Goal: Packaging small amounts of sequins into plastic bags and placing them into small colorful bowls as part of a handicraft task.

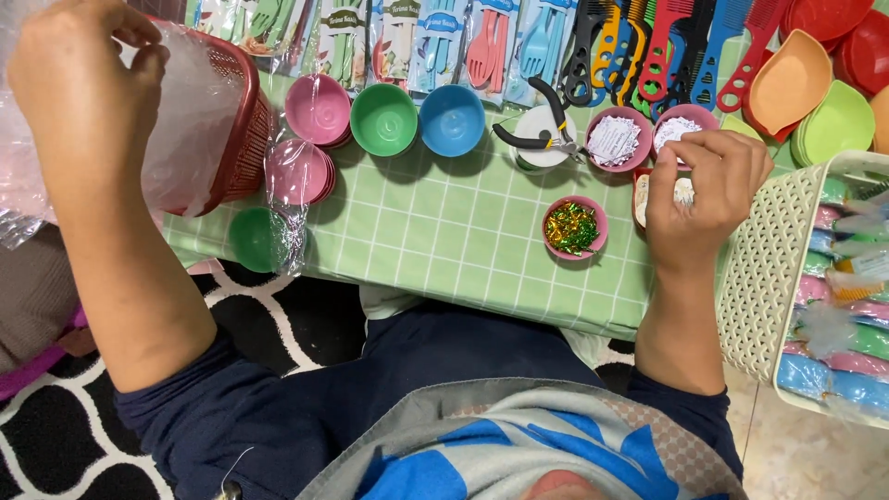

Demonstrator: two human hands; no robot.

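My left hand (79, 83) is raised at the upper left, gripping a crinkled clear plastic bag (181, 120) that lies over a dark red mesh basket (243, 130). My right hand (699, 185) rests on the green checked tablecloth (444, 231), its fingers curled over a small white item (683, 192) beside a pink bowl of white paper slips (619, 139). A pink bowl of green and gold glitter strips (574, 227) sits just left of that hand. What exactly the fingers pinch is partly hidden.
Pink (318, 108), green (383, 118) and blue (453, 120) small bowls line the back. Black pliers (542, 130) lie on a white tub. Packaged cutlery and coloured combs (667, 46) hang behind. A cream lattice basket (773, 268) with wrapped bowls stands at right.
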